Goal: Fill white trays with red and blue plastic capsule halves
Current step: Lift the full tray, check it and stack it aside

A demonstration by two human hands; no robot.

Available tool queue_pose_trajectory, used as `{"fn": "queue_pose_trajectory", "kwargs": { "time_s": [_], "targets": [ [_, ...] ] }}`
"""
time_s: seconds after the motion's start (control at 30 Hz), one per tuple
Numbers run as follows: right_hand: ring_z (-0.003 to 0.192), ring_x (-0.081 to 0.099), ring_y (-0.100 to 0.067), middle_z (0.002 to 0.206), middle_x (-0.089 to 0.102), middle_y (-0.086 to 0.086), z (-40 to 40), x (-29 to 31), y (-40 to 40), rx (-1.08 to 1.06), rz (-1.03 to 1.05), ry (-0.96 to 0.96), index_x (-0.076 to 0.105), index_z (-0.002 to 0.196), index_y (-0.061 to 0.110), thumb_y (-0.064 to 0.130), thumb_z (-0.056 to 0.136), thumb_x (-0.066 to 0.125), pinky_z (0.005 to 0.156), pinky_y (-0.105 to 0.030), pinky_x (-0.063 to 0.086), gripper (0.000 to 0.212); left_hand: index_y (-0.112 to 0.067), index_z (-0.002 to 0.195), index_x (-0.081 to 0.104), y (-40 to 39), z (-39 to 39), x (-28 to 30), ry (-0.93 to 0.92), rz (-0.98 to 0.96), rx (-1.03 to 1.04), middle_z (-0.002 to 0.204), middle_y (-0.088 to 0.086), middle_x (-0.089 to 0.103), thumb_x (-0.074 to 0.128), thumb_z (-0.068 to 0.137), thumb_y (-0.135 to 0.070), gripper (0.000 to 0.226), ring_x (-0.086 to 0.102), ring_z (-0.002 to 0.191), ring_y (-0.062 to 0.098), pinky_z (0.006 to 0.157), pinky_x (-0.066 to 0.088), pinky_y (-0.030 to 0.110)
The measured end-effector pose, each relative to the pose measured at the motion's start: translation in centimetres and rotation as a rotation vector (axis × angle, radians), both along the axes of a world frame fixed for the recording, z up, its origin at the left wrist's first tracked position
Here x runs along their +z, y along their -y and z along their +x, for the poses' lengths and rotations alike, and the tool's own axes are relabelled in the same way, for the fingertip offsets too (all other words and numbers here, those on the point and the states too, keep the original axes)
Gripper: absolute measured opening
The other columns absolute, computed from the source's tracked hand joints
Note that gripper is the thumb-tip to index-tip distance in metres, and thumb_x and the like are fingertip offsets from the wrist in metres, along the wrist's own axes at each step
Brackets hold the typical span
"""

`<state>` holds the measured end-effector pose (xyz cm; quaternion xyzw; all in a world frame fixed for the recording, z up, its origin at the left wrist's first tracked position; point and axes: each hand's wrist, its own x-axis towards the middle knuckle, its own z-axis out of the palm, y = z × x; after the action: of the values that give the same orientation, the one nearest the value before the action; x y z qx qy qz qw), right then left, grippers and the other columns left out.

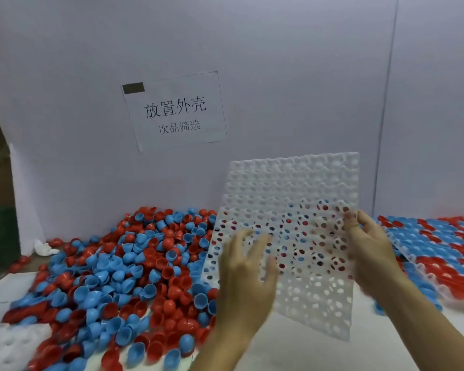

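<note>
From the head camera, we see much of the scene smeared by motion: our left hand (245,274) is blurred, so we cannot tell whether its spread, nearly straight fingers touch the white tray (289,236) or only hover in front of it. At the bottom left corner another white tray (8,341) is cut off by the frame and too soft to read clearly. The filled trays (439,253) at the right run out of view at the edge.

Our right hand (370,245) pinches the raised tray's right edge, fingers curled over its rim. The left hand is wide open, holding nothing that we can make out.

The held tray is tilted up on end above the table (292,352), its grid of round holes empty; through them we glimpse red and blue. The loose pile of capsule halves (123,269) lies to its left against the white wall (279,62), beneath a paper sign (174,111).
</note>
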<state>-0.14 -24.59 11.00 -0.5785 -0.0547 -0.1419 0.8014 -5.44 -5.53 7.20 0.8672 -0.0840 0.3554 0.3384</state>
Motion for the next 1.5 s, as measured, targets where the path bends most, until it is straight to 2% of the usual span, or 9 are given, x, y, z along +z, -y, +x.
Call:
{"fn": "queue_pose_trajectory", "kwargs": {
  "time_s": [0.3,0.47,0.6,0.7,0.83,1.07,1.17,1.33,1.5],
  "targets": [
    [0.099,0.073,-0.023,0.111,0.075,-0.007,0.9,0.4,5.0,0.001,0.083,-0.04,0.061,0.124,0.016,0.031,0.105,0.039,0.07,-0.038,0.058,0.032,-0.021,0.161,0.017,-5.9,3.8,-1.1,-0.466,-0.411,0.062,0.164,0.001,0.027,0.058,0.08,-0.07,0.103,0.027,0.15,0.02,0.121,0.029,0.043],
    [0.098,0.074,-0.023,0.112,0.075,-0.005,0.8,0.0,6.8,0.009,0.099,-0.042,0.061,0.122,0.018,0.024,0.108,0.032,0.064,-0.033,0.06,0.033,-0.026,0.101,0.061,-5.5,3.5,-1.4,-0.379,-0.69,-0.143,0.089,-0.019,0.074,0.071,0.07,-0.054,0.043,0.065,0.077,-0.015,0.058,0.046,0.002],
    [0.097,0.071,-0.026,0.119,0.069,-0.011,1.8,-0.7,6.6,-0.106,-0.119,-0.127,0.057,0.126,0.014,0.027,0.107,0.04,0.078,-0.044,0.057,0.029,-0.027,0.1,0.063,-5.7,2.4,-1.1,-0.204,-0.744,-0.171,0.089,-0.024,0.074,0.083,0.066,-0.043,0.042,0.072,0.082,-0.001,0.063,0.057,0.016],
    [0.109,0.059,-0.024,0.128,0.059,-0.004,1.4,-0.3,4.5,-0.151,-0.332,-0.169,0.051,0.132,0.02,0.042,0.098,0.056,0.089,-0.047,0.049,0.04,-0.028,0.094,0.061,-5.0,1.4,0.0,0.075,-0.56,-0.044,0.083,-0.008,0.072,0.085,0.064,-0.044,0.042,0.069,0.079,0.001,0.066,0.058,0.022],
    [0.116,0.063,-0.03,0.13,0.064,-0.002,-0.2,0.7,-0.6,0.364,0.016,-0.1,0.056,0.129,0.03,0.075,0.054,0.08,0.094,-0.059,0.051,0.09,-0.023,0.097,0.054,0.3,-0.3,0.3,0.58,0.187,0.048,0.071,-0.003,0.059,0.069,0.086,-0.018,0.019,0.052,0.064,0.009,0.055,0.045,0.023],
    [0.107,0.068,-0.04,0.124,0.067,-0.02,0.8,0.3,-0.9,0.137,0.248,-0.083,0.055,0.134,0.011,0.025,0.103,0.048,0.089,-0.063,0.053,0.035,-0.018,0.116,0.048,4.3,-1.2,-2.0,0.319,0.538,-0.176,0.091,-0.002,0.063,0.068,0.089,-0.038,0.039,0.06,0.081,0.014,0.069,0.055,0.025],
    [0.101,0.072,-0.035,0.116,0.072,-0.014,1.2,-0.9,1.4,0.225,0.249,-0.137,0.061,0.128,0.017,0.029,0.104,0.046,0.07,-0.05,0.061,0.031,-0.034,0.13,0.04,2.6,-0.8,-2.1,0.014,0.252,-0.382,0.113,-0.012,0.05,0.041,0.098,-0.061,0.042,0.049,0.102,-0.001,0.085,0.047,0.016],
    [0.119,0.063,-0.039,0.133,0.064,-0.016,2.0,-2.1,4.6,0.382,0.22,-0.195,0.056,0.137,0.017,0.043,0.101,0.047,0.085,-0.055,0.058,0.045,-0.02,0.151,0.036,-2.6,3.2,-0.3,-0.156,-0.089,0.196,0.15,-0.003,0.04,0.039,0.089,-0.071,0.08,0.028,0.137,0.009,0.116,0.03,0.035],
    [0.126,0.057,-0.038,0.139,0.058,-0.016,3.0,-1.6,6.0,0.432,0.202,-0.185,0.06,0.136,0.019,0.048,0.099,0.046,0.094,-0.054,0.054,0.049,-0.017,0.132,0.056,-6.6,4.7,0.9,-0.427,-0.567,0.13,0.122,-0.001,0.064,0.071,0.06,-0.077,0.094,0.065,0.106,0.016,0.086,0.056,0.034]
  ]
}}
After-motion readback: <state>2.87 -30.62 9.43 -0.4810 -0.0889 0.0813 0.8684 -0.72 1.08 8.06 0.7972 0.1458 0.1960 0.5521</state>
